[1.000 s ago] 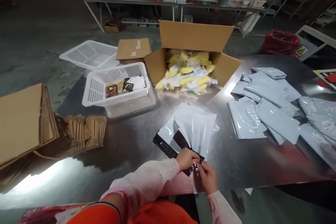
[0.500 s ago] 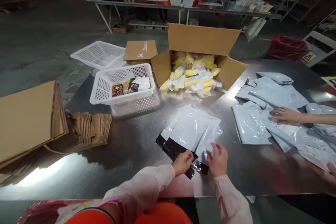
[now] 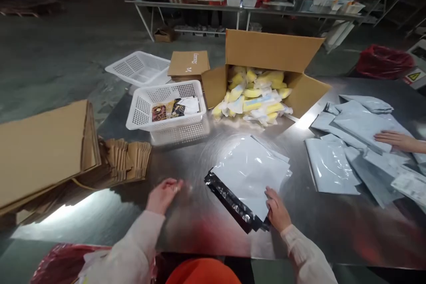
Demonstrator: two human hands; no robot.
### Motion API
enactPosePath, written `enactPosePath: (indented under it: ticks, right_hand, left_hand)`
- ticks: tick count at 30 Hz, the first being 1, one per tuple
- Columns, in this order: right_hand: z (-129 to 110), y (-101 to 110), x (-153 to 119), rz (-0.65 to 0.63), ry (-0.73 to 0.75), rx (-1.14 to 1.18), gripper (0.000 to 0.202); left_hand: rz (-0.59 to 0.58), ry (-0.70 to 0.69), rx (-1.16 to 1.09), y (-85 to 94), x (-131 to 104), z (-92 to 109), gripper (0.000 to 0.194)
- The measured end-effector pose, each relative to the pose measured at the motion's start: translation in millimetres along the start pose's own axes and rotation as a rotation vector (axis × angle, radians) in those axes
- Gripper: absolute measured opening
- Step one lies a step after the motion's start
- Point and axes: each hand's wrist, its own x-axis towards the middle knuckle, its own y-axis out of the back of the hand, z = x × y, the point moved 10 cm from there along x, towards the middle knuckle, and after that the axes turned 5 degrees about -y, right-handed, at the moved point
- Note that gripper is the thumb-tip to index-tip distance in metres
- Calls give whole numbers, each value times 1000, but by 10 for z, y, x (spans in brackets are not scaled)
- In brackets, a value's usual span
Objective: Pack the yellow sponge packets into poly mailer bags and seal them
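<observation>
A stack of white plastic mailing bags (image 3: 249,168) with a black adhesive-flap edge lies at an angle on the metal table before me. My right hand (image 3: 278,213) is at its lower right edge, fingers curled against the top bag; the thumb is partly hidden. Away to the left of the stack, my left hand (image 3: 163,196) hovers over bare metal with fingertips drawn together. Anything in that pinch is too small to name. Behind the bags stands an open cardboard box (image 3: 273,46) full of yellow items in clear wrapping (image 3: 261,97).
A white perforated basket (image 3: 143,102) holds printed cards. Folded cardboard (image 3: 43,146) fills the left side, with small flat cartons (image 3: 128,159) beside it. Filled grey-white mailers (image 3: 333,166) lie on the right, where a co-worker's hand (image 3: 396,140) rests. A red-lined bin (image 3: 384,62) stands beyond.
My left hand has left the black edge and moved left. The bags now lie flatter, with the black strip straighter. My right hand stays at the edge; the co-worker's hand has shifted on the mailers.
</observation>
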Motion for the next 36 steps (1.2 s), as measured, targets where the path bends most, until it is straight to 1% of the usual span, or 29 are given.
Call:
enactPosePath:
  ticks: [1, 2, 3, 4, 5, 6, 7, 8, 9, 10, 11, 12, 13, 14, 16, 18, 19, 20, 21, 22, 24, 25, 26, 27, 28, 30, 34, 36]
  right_hand:
    - [33, -50, -45, -25, -9, 9, 28]
    - [74, -102, -91, -53, -19, 12, 28]
    - [121, -151, -135, -80, -33, 9, 28]
    - [166, -199, -175, -110, -46, -2, 29]
    - [208, -242, -211, -143, -59, -17, 31]
    - [249, -274, -238, -175, -78, -34, 34]
    - [284, -295, -257, -206, -98, -45, 38]
    - [308, -299, -267, -230, -115, -44, 41]
    - [319, -286, -268, -247, -129, -27, 42]
    - [321, -258, -262, -257, -139, 2, 43]
    - [316, -220, -251, -261, -147, 36, 42]
    - [311, -180, -241, -267, -156, 70, 40]
    - [314, -138, -232, -271, -172, 99, 39]
    - [331, -92, -227, -268, -200, 121, 38]
    - [376, 5, -228, -247, -257, 158, 38]
    - [416, 98, -236, -206, -297, 202, 37]
    - [435, 129, -242, -191, -316, 232, 37]
    - [464, 147, -249, -181, -348, 267, 36]
    - [517, 157, -260, -170, -408, 299, 36]
    - [594, 157, -278, -158, -497, 326, 38]
    - [789, 142, -347, -135, -743, 345, 51]
    - [880, 142, -391, -117, -871, 339, 57]
    - [948, 147, -424, -95, -978, 330, 61]
    - [990, 153, -434, -75, -1052, 325, 62]
    - [1014, 158, -424, -55, -1099, 325, 62]
    - [1038, 163, -372, -14, -1135, 337, 60]
    - [1071, 126, -287, -6, -1136, 290, 56]
    - [1095, 103, -259, -15, -1131, 255, 55]
  left_hand:
    - [26, -51, 57, 115, 185, 206, 36]
    - [42, -95, 107, 158, 346, 375, 37]
    - [28, -138, 162, 105, 479, 504, 36]
    - [-22, -191, 235, -50, 576, 600, 30]
    - [-118, -264, 351, -313, 626, 664, 20]
    - [-261, -350, 493, -669, 615, 678, 7]
    - [-435, -433, 640, -1074, 540, 627, 9]
    - [-625, -499, 773, -1476, 410, 512, 18]
    - [-808, -533, 874, -1831, 252, 353, 22]
    - [-971, -535, 924, -2120, 91, 189, 24]
    - [-1106, -525, 944, -2346, -62, 43, 26]
    - [-1213, -515, 945, -2515, -195, -76, 27]
    - [-1290, -512, 935, -2629, -299, -166, 27]
    - [-1348, -522, 927, -2696, -377, -234, 26]
    - [-1445, -581, 936, -2715, -480, -348, 23]
    - [-1540, -665, 992, -2626, -543, -480, 19]
    - [-1561, -703, 1030, -2568, -548, -547, 17]
    - [-1536, -722, 1066, -2517, -515, -603, 17]
    - [-1454, -721, 1094, -2476, -441, -637, 17]
    - [-1338, -708, 1115, -2442, -348, -656, 17]
    - [-1099, -675, 1144, -2383, -188, -674, 21]
    - [-1014, -665, 1156, -2368, -149, -689, 24]
    - [-959, -663, 1168, -2368, -135, -709, 26]
    - [-926, -664, 1181, -2376, -137, -733, 26]
    - [-900, -664, 1193, -2385, -142, -753, 25]
    - [-846, -669, 1211, -2385, -149, -766, 21]
    - [-784, -705, 1242, -2362, -196, -739, 16]
    - [-760, -697, 1315, -2344, -206, -734, 13]
